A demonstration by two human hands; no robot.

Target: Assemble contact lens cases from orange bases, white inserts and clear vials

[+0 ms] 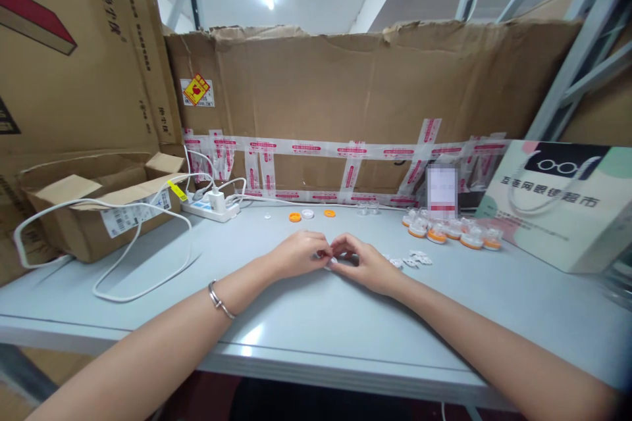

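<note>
My left hand (302,254) and my right hand (364,264) meet at the middle of the grey table, fingertips pinched together. Between them shows a bit of a small white piece (332,264); the fingers hide most of it, so its kind cannot be made out. Just right of my right hand lie several small white plastic parts (417,259). Beyond my hands sit an orange ring-shaped cap (295,217), a white one (307,214) and another orange one (329,214). Several clear domed pieces with orange bases (437,234) are grouped at the right.
A power strip (211,210) with a looping white cable (143,298) lies at the left, by an open cardboard box (74,237). Two clear pieces (368,209) stand near the taped cardboard wall (320,92). A paper bag (553,217) stands right.
</note>
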